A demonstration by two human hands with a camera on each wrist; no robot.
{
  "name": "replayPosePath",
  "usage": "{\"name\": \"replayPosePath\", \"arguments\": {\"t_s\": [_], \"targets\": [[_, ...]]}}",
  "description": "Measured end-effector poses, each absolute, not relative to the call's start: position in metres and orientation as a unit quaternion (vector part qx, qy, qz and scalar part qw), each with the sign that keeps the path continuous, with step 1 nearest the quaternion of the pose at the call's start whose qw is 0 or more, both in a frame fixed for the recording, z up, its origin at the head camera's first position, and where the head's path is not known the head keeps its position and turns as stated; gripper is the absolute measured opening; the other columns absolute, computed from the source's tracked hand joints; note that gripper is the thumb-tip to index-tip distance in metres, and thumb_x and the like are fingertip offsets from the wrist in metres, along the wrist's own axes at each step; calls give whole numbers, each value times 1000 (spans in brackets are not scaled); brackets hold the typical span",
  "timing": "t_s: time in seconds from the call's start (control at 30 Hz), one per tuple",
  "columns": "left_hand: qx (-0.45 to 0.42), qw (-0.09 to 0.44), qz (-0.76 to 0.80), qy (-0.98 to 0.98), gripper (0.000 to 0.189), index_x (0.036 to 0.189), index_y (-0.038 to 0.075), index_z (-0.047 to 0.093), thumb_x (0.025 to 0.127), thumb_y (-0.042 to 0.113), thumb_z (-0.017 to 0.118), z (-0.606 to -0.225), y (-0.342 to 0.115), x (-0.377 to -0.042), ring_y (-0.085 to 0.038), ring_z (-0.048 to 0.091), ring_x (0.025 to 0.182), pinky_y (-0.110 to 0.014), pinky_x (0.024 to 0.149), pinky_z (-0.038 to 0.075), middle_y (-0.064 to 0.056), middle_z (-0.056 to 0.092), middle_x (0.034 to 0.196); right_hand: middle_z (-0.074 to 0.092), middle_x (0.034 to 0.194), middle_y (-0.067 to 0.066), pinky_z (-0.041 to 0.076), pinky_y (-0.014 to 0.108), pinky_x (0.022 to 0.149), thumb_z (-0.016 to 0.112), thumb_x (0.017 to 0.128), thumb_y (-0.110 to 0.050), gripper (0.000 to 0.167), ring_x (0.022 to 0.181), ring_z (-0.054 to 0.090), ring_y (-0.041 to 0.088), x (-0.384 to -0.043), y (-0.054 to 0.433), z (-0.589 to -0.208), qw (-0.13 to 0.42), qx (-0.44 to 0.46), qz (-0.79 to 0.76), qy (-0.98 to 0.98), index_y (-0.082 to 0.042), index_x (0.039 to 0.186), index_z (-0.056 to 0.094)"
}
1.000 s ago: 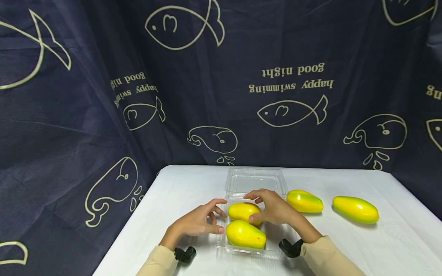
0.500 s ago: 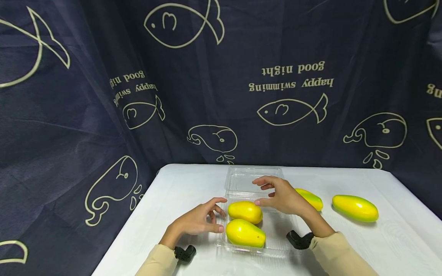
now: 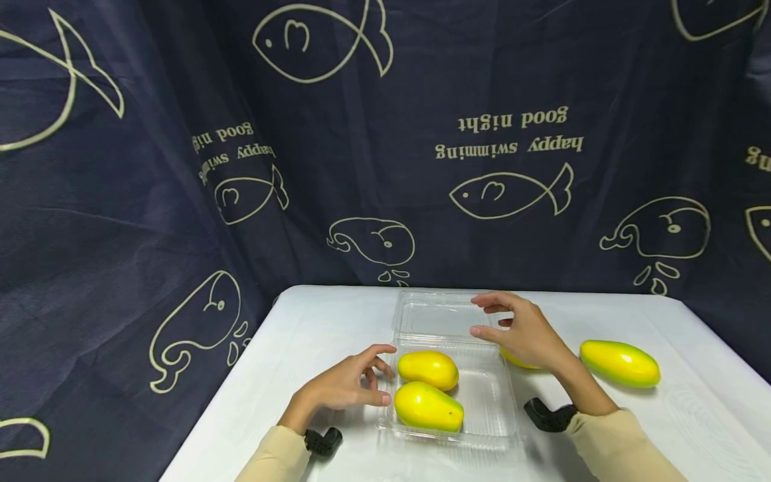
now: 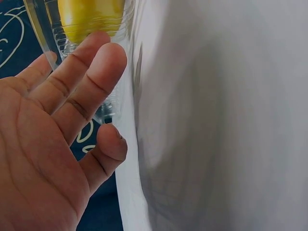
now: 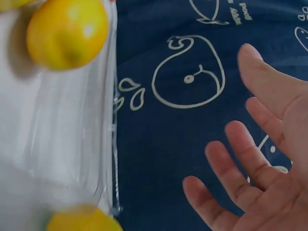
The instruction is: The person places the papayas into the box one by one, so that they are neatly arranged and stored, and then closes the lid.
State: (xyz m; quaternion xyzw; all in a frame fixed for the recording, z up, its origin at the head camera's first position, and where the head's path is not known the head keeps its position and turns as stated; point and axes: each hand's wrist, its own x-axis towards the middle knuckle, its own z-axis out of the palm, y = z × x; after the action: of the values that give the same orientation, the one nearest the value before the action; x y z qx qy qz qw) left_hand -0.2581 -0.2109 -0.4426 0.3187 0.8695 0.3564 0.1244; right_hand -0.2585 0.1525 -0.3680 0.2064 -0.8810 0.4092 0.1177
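Note:
Two yellow papayas, a rear papaya (image 3: pixel 428 370) and a front papaya (image 3: pixel 429 407), lie side by side in the left half of a clear plastic clamshell box (image 3: pixel 490 402). Its lid (image 3: pixel 442 314) is folded back flat behind it. My left hand (image 3: pixel 346 383) is at the box's left wall, fingers loosely bent and apart, holding nothing. In the left wrist view its fingertips are right at the box wall. My right hand (image 3: pixel 521 331) hovers over the right rear corner of the box, fingers spread from the thumb with nothing between them. It partly covers a third papaya (image 3: pixel 517 360) beyond the box.
Another yellow-green papaya (image 3: pixel 620 363) lies farther right on the white-covered table (image 3: pixel 680 428). A dark blue curtain (image 3: pixel 361 167) with fish and whale drawings hangs behind the table and on its left side.
My right hand has let go of the rear papaya in the box and moved up and right, now covering much of the papaya outside. My left hand has stayed in place.

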Motion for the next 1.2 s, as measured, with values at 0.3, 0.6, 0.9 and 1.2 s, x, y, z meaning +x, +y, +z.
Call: {"name": "replayPosePath", "arguments": {"t_s": [0.3,0.6,0.9,1.2], "targets": [[319,126,357,869,83,154,26,33,86,47,76,-443,-210,-259,-10,66,85,-29,82,50,7,66,124,67,127,9,53,54,93,84,82,-33,53,116,62,33,-256,180,-381,153,163,390,-893,-15,127,64],[324,120,357,868,83,154,25,33,87,46,76,-444,-210,-259,-10,66,84,-30,82,50,6,66,124,66,130,10,51,56,94,82,84,-35,53,117,61,32,-258,198,-388,163,164,387,-893,-15,129,64],[317,125,356,870,83,154,26,33,86,46,76,-444,-209,-259,-11,66,84,-31,82,51,7,66,124,61,134,10,47,58,99,81,85,-34,56,123,56,34,-263,213,-405,150,187,378,-894,-14,134,61],[322,124,354,869,83,154,26,33,86,46,76,-442,-209,-259,-11,66,83,-32,82,50,6,66,125,60,135,12,43,62,101,83,82,-34,63,126,53,36,-268,221,-417,135,195,377,-895,-13,136,59]]}}
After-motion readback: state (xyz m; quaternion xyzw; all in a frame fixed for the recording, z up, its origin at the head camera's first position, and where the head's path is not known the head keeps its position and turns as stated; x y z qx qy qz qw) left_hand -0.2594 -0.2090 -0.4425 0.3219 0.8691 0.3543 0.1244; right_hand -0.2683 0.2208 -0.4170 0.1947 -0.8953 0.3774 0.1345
